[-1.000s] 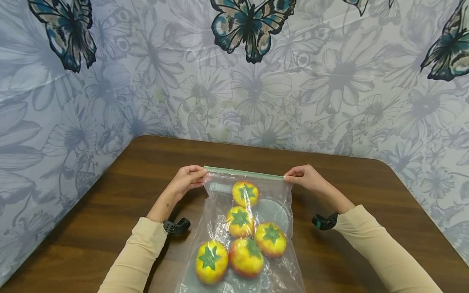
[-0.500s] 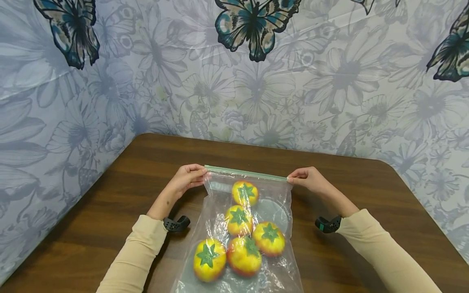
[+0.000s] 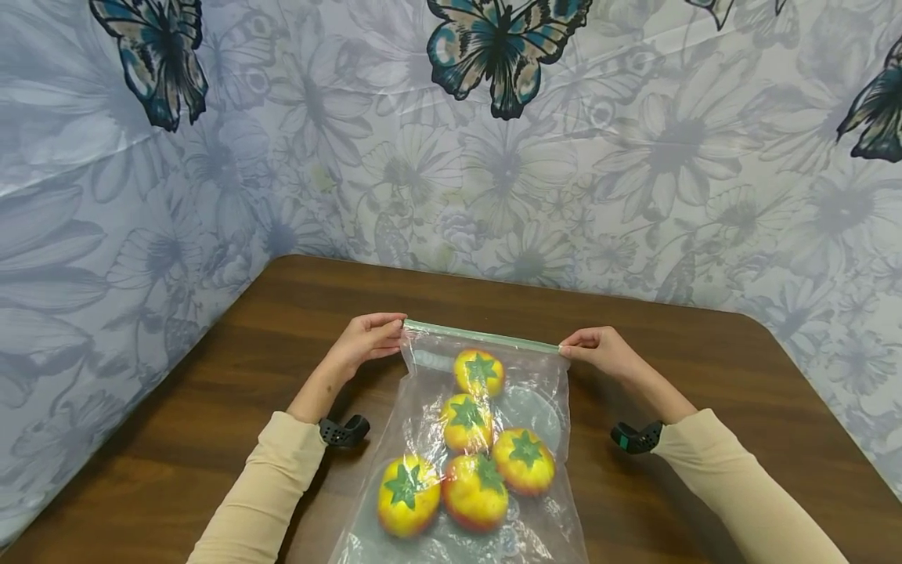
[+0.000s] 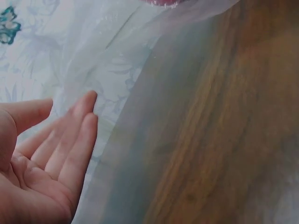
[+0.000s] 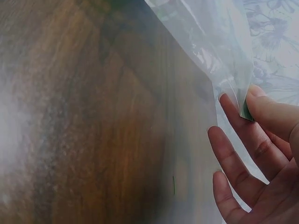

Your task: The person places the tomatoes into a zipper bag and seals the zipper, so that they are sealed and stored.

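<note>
A clear zip bag (image 3: 521, 517) with a green zip strip (image 3: 486, 335) along its far edge lies on the brown table. Inside it are several round yellow-and-red fruits, each topped by a green star-shaped leaf; one fruit (image 3: 409, 496) is at the near left. My right hand (image 3: 599, 348) pinches the strip's right corner between thumb and index finger, the other fingers spread in the right wrist view. At the left corner is my left hand (image 3: 362, 342), fingertips right at the strip's end. In the left wrist view its fingers (image 4: 74, 144) are straight, with the thumb apart from them.
The wooden table (image 3: 211, 407) reaches back to a wall covering (image 3: 395, 196) with flowers and butterflies. Black bands (image 3: 344, 431) sit on both wrists. The bag's near end runs out of the head view.
The left thumb and fingers have come off the bag's left corner, which they held earlier. The right hand keeps its pinch. The head view has shifted slightly.
</note>
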{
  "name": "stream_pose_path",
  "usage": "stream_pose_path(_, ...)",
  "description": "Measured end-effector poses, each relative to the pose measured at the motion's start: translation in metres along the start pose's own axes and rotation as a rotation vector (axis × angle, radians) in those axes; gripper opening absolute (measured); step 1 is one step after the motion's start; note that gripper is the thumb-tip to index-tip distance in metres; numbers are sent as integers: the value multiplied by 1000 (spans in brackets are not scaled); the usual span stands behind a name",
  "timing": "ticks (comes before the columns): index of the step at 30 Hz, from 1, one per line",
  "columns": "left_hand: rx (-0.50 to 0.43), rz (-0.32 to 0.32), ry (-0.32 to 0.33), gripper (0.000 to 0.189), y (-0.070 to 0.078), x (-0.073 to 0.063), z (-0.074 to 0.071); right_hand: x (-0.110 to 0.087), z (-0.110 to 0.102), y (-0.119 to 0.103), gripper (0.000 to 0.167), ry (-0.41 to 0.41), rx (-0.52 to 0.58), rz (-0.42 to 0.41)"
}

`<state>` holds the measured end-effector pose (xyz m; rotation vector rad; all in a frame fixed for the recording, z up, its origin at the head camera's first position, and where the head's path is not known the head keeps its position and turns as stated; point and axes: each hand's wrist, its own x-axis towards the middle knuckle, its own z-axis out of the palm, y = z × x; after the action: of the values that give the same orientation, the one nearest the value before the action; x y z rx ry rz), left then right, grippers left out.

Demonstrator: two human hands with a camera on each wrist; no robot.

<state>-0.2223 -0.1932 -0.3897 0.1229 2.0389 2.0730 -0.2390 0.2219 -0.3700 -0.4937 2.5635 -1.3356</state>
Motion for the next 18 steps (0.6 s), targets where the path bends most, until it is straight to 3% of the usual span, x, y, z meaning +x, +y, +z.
stream_pose_path(7,199,26,-44,41,7,-24,-1,-4,2,7,26,-12,34,30)
stream_pose_path(12,253,54,-88,41,7,-45,-3,-9,5,15,28,-2,28,67)
stream_pose_path(16,294,86,-80,39,2,-55,-3,-18,7,20,29,5,21,92)
stream_pose_path(18,374,132,-46,37,-3,-57,-4,-23,7,22,30,5,33,96)
